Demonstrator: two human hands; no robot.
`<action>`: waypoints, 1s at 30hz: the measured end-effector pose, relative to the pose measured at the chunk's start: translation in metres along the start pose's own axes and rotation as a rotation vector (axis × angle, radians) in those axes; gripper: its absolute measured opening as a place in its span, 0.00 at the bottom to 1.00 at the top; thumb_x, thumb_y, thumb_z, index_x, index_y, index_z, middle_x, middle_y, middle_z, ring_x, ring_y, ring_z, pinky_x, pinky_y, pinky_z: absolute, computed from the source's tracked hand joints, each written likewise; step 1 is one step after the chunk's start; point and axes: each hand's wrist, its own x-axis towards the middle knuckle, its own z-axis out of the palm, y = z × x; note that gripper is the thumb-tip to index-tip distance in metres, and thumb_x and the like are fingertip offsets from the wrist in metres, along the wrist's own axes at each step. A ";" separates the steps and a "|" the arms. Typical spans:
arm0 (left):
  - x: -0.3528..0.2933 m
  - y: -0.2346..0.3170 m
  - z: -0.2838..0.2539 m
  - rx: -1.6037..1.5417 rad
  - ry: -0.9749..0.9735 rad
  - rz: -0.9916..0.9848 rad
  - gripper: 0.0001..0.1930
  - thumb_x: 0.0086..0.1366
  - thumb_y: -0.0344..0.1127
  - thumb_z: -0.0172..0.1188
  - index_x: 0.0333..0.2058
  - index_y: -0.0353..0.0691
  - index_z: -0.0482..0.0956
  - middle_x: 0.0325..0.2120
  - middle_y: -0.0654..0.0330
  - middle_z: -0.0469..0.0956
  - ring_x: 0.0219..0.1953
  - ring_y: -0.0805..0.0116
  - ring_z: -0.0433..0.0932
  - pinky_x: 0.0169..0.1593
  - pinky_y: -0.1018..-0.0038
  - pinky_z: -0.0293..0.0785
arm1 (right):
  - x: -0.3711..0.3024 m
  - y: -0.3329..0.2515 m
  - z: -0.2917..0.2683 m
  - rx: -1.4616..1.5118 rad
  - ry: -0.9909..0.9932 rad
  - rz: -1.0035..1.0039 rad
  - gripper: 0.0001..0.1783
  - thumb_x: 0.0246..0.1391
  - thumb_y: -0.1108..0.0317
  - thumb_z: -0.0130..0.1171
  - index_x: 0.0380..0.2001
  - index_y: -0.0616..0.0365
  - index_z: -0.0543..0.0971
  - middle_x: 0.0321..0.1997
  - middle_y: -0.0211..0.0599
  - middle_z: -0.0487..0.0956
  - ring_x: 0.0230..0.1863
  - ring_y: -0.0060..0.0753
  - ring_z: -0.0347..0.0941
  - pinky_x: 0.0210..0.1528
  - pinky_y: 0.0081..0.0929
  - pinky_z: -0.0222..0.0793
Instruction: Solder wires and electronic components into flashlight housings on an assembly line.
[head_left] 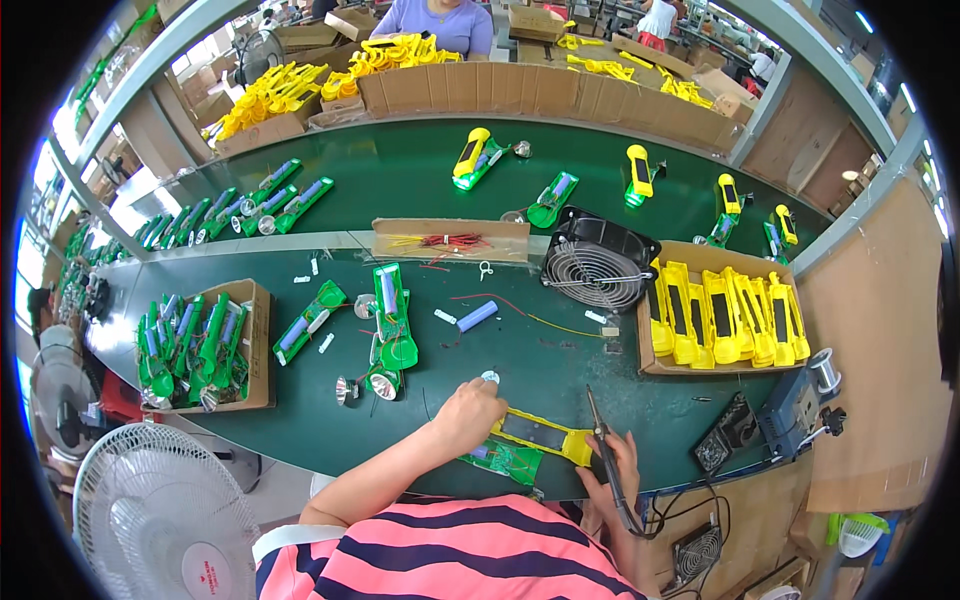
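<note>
Everywhere, green workbench (560, 375); crowded assembly hall

This is a factory assembly line: a long green desk (560, 375), cardboard boxes (700, 262) full of yellow casings (725, 318), green half-built lamps (392, 318), a soldering iron (603, 440)

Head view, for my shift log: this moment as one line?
left hand: steadies yellow shell | right hand: holds soldering iron | green table

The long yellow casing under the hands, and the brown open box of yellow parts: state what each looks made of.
Long yellow casing: likely moulded plastic, uniform bright colour, smooth slightly shiny surface. Brown open box: corrugated cardboard, matte, with folded flaps.
</note>
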 end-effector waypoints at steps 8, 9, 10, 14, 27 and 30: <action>-0.017 0.041 -0.022 -0.137 0.153 0.341 0.07 0.43 0.31 0.53 0.24 0.39 0.76 0.26 0.61 0.66 0.35 0.64 0.66 0.35 0.71 0.63 | 0.000 0.001 0.003 0.072 0.024 -0.041 0.28 0.37 0.71 0.62 0.43 0.56 0.63 0.41 0.33 0.76 0.47 0.39 0.69 0.60 0.48 0.43; -0.018 0.047 -0.019 -0.015 0.118 0.378 0.05 0.43 0.32 0.53 0.21 0.39 0.75 0.25 0.61 0.66 0.35 0.64 0.66 0.34 0.72 0.63 | 0.001 0.001 0.003 0.072 0.033 -0.044 0.28 0.37 0.71 0.62 0.43 0.56 0.63 0.41 0.33 0.76 0.47 0.39 0.69 0.60 0.48 0.43; -0.019 0.050 -0.015 0.117 0.103 0.346 0.05 0.43 0.32 0.52 0.19 0.40 0.75 0.24 0.61 0.66 0.34 0.65 0.66 0.34 0.72 0.63 | 0.000 0.000 0.002 0.073 0.068 -0.024 0.28 0.37 0.71 0.62 0.43 0.56 0.63 0.41 0.33 0.77 0.47 0.39 0.69 0.61 0.48 0.42; -0.018 0.047 0.004 0.072 0.027 0.289 0.03 0.42 0.33 0.52 0.16 0.41 0.72 0.24 0.61 0.66 0.33 0.65 0.66 0.35 0.73 0.64 | 0.001 0.002 0.002 0.068 0.040 -0.017 0.26 0.36 0.73 0.62 0.44 0.57 0.69 0.44 0.33 0.73 0.47 0.36 0.68 0.61 0.45 0.43; -0.003 0.042 0.034 -0.067 0.185 -0.094 0.07 0.43 0.24 0.52 0.24 0.37 0.75 0.21 0.57 0.68 0.27 0.60 0.69 0.32 0.69 0.65 | 0.031 0.005 0.018 0.187 -0.089 -0.128 0.27 0.34 0.71 0.66 0.41 0.59 0.67 0.40 0.35 0.77 0.47 0.44 0.69 0.50 0.29 0.63; -0.001 0.037 0.029 -0.135 0.162 -0.081 0.03 0.46 0.23 0.54 0.23 0.36 0.75 0.21 0.55 0.70 0.27 0.57 0.72 0.31 0.67 0.69 | 0.034 0.003 0.006 0.242 0.060 -0.236 0.19 0.39 0.73 0.62 0.38 0.59 0.69 0.38 0.35 0.78 0.47 0.41 0.69 0.50 0.29 0.63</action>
